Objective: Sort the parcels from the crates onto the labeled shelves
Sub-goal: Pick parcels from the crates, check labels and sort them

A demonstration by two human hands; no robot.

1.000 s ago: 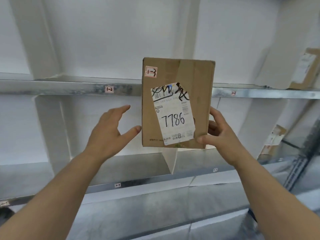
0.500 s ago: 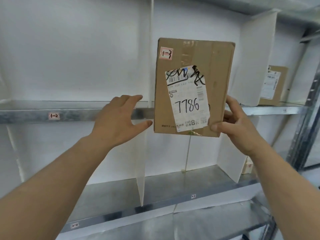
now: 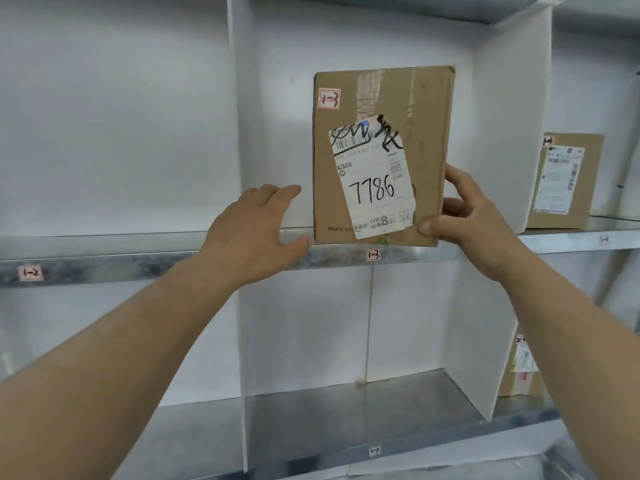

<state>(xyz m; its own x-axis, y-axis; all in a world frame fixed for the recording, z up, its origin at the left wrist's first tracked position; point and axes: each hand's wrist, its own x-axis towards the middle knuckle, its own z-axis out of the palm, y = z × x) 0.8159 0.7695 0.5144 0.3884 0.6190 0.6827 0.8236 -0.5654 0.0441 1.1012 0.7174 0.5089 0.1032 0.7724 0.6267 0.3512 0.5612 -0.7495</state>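
Note:
A brown cardboard parcel [image 3: 426, 140] stands upright in the bay between two white dividers. It bears a white shipping label with "7786" handwritten on it and a small pink tag reading 1-3. Its bottom edge is at the front lip of the metal shelf [image 3: 415, 253], right above the shelf tag 1-3 [image 3: 373, 254]. My right hand [image 3: 474, 220] grips the parcel's lower right corner, thumb on the front. Just left of the parcel hovers my left hand [image 3: 256, 233], fingers spread, holding nothing and not touching the box.
The shelf tag 1-2 [image 3: 30, 273] marks the bay to the left. Another labelled parcel [image 3: 562, 181] stands in the bay to the right, and a further one [image 3: 519, 372] sits on the lower shelf at the right. The lower shelf [image 3: 346, 441] carries its own tag.
The parcel has moved right and back into the 1-3 bay, its bottom edge now at the shelf lip. My left hand has stayed slightly away from its left side.

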